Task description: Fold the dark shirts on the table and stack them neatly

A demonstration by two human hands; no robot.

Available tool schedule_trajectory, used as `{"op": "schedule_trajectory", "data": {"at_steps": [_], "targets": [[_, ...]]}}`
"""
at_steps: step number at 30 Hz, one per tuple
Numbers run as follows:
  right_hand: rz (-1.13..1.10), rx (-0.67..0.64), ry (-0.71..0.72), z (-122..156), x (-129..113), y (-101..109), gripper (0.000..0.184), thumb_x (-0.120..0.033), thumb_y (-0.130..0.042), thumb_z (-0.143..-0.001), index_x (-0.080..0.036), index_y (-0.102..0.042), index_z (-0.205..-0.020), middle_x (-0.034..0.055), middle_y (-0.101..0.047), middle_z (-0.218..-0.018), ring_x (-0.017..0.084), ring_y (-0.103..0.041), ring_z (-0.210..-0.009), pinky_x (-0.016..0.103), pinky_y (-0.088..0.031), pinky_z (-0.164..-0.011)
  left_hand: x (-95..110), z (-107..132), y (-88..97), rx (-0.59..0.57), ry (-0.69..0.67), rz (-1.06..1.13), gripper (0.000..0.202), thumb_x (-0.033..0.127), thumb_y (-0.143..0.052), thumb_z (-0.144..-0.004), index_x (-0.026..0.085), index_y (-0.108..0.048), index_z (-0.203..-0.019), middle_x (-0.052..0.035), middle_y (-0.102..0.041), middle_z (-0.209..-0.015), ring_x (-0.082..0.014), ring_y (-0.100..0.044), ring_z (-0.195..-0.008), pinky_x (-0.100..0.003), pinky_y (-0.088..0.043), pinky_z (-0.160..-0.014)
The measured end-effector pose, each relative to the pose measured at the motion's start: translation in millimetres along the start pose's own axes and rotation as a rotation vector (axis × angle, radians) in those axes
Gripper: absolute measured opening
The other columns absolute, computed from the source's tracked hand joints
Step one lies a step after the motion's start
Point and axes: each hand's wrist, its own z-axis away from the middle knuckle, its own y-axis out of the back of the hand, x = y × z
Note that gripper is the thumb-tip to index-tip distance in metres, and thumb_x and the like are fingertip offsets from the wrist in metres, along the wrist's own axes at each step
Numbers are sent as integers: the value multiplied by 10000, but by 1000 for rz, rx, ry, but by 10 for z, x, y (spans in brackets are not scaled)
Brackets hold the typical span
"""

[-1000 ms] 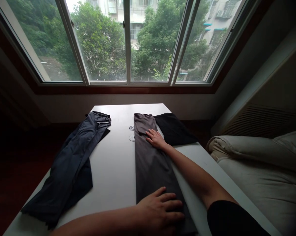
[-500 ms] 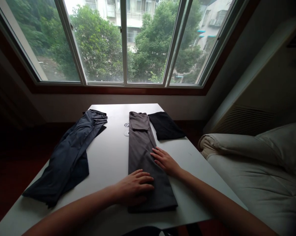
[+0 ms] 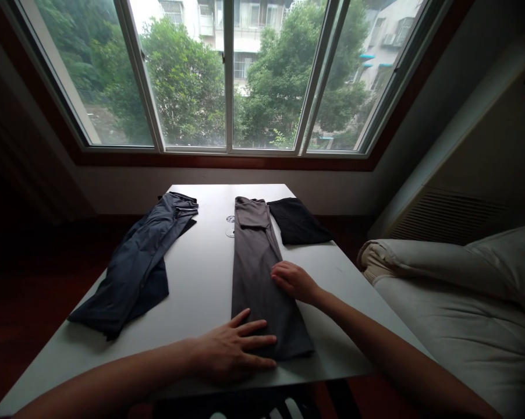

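Note:
Grey trousers [image 3: 256, 262], folded lengthwise, lie on the white table [image 3: 201, 256] in front of me. My left hand [image 3: 240, 343] rests on their near end, palm down and fingers spread apart. At their right edge, my right hand [image 3: 295, 281] has its fingers curled and drawn together on the cloth, in what looks like a pinch; the thumb is hidden. The trousers' waist end points toward the window.
Dark blue trousers [image 3: 135, 262] lie loosely along the table's left side. A folded black garment [image 3: 297, 221] is at the back right, beside the grey trousers. A pale sofa [image 3: 441, 302] stands to the right, and a window [image 3: 227, 75] lies beyond the table.
My left fingers have spread wider on the near end of the grey trousers. My right fingers have gone from stretched out to curled at the right edge. The view has shifted slightly.

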Motion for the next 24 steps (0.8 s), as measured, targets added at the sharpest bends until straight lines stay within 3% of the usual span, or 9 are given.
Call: {"op": "schedule_trajectory", "data": {"at_steps": [3,6,9,12,15,19,21,24], "targets": [[8,-56,40,-412,56,-111,274,-366,-562,-1027,-255,-712,-1227,87,-619,-1415,248,-556,-1340,415,-466,-1126,40,-56,69,47,-20,63,548,380,-508,-1041,391,-397,-1578,-15,-429,-1633,-326,-316,-1544,-609,-116,-1275],[115,-48,-12,-818,251,-280,413,-393,-582,-1015,-240,-639,-1395,104,-467,-1580,295,-385,-1497,475,-340,-1230,8,-168,174,186,-32,101,444,306,-504,-1036,318,-528,-1478,-44,-711,-1316,-241,-628,-1247,-468,-316,-1209],[200,-61,-140,-1150,468,-442,487,-411,-546,-1029,-213,-580,-1473,128,-409,-1619,311,-329,-1528,494,-294,-1245,-180,-343,316,328,-2,18,342,266,-517,-1016,279,-641,-1334,-56,-745,-1195,-222,-663,-1094,-412,-427,-1080],[271,-72,-221,-1343,638,-546,518,-449,-477,-1052,-245,-521,-1526,106,-347,-1659,305,-266,-1555,512,-227,-1260,-603,-575,463,451,149,-92,295,258,-540,-1002,272,-681,-1261,-58,-699,-1295,-234,-624,-1176,-407,-449,-1071],[342,-89,-301,-1386,788,-605,546,-453,-429,-1063,-241,-466,-1565,103,-280,-1688,300,-186,-1581,517,-144,-1273,-1204,-835,575,508,432,-192,358,248,-581,-970,281,-655,-1319,-46,-603,-1455,-228,-527,-1353,-394,-393,-1177],[323,-195,-450,-1331,948,-667,612,-516,-361,-1068,-240,-375,-1614,94,-234,-1705,281,-166,-1587,487,-163,-1266,-1942,-1112,613,507,647,-206,518,265,-554,-967,208,-535,-1481,-128,-433,-1612,-309,-352,-1512,-520,-269,-1251],[314,-214,-491,-1298,999,-682,646,-573,-331,-1063,-259,-345,-1627,73,-215,-1713,277,-150,-1591,489,-155,-1267,-2180,-1169,575,484,727,-194,548,344,-528,-991,207,-493,-1520,-145,-391,-1638,-349,-310,-1532,-594,-239,-1240],[321,-213,-526,-1234,1066,-660,696,-633,-322,-1045,-257,-335,-1631,56,-190,-1720,290,-117,-1595,507,-131,-1270,-2355,-1134,479,441,800,-186,594,482,-456,-1024,240,-433,-1566,-128,-315,-1682,-362,-251,-1558,-627,-192,-1238]]}}
